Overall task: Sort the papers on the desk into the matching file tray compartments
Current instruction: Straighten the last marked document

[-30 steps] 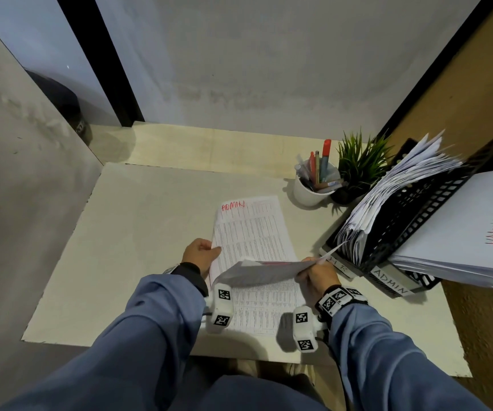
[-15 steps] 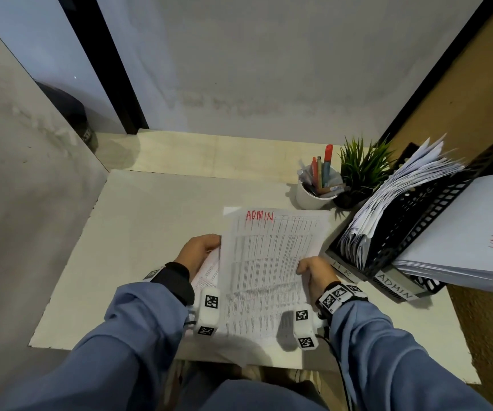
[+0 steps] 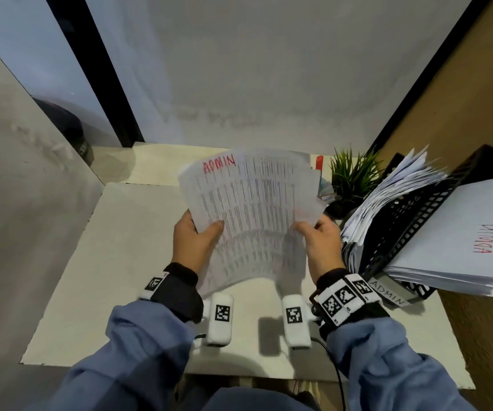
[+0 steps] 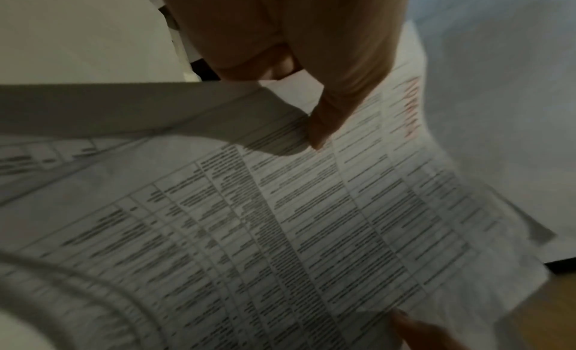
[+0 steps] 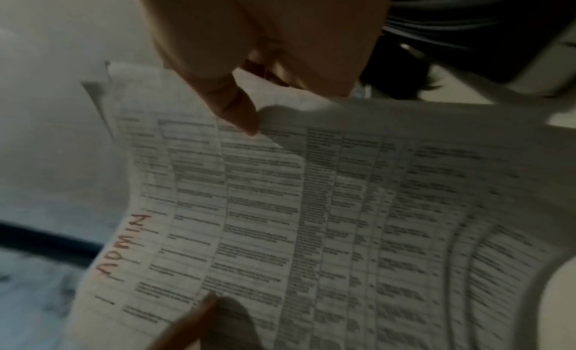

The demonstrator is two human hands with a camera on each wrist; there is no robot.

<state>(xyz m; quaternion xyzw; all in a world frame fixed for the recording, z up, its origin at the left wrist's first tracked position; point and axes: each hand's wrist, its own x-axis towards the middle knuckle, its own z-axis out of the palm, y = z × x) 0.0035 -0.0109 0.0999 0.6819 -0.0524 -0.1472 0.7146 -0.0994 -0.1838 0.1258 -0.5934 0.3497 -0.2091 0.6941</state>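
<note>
A thin stack of printed table sheets [image 3: 251, 209], headed ADMIN in red, is lifted off the desk [image 3: 115, 262] and held upright in front of me. My left hand [image 3: 198, 235] pinches its left edge, thumb on the front. My right hand [image 3: 313, 235] pinches its right edge. The left wrist view shows the sheets [image 4: 311, 219] under my thumb [image 4: 324, 123]; the right wrist view shows the same sheets [image 5: 280, 219], their ADMIN heading and my right thumb [image 5: 237, 113]. A black file tray [image 3: 411, 229] stands at the right, full of white papers, with an ADMIN label [image 3: 387, 292] on its front.
A small green plant [image 3: 352, 176] and a pen cup, mostly hidden behind the sheets, stand at the back right. A thick pile marked ADMIN [image 3: 458, 238] lies on the tray's right part. A wall runs along the desk's left side.
The ADMIN sheets have gone from lying on the desk to being lifted upright and away from me. Both hands rose with them, gripping the two side edges.
</note>
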